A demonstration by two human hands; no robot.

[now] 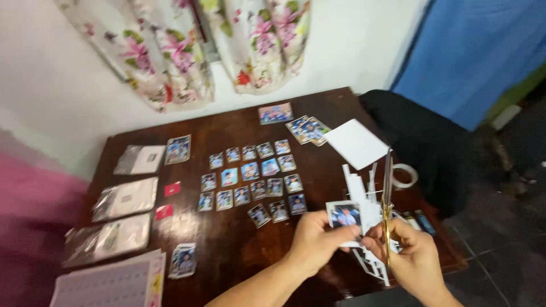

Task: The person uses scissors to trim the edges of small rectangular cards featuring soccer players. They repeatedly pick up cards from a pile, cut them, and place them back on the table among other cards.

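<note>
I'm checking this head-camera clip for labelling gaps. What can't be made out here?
- Small cut photo in the left hand: motion blur hides who it shows.
- Long gold-handled scissors in the right hand: fingers cover the handles, and blur hides whether the blades are parted.
- Pale sheet with a grid: cut off by the bottom edge.
- Rows of small photos on the dark wooden table: too small to read.

In my left hand (316, 239) I pinch a small photo (344, 216) with a white border, a figure against blue on its face, held nearly flat and tilted toward me over the near right part of the table. My right hand (412, 256) grips scissors (387, 199) with a yellowish handle, their long blades pointing up and away, just right of the photo.
</note>
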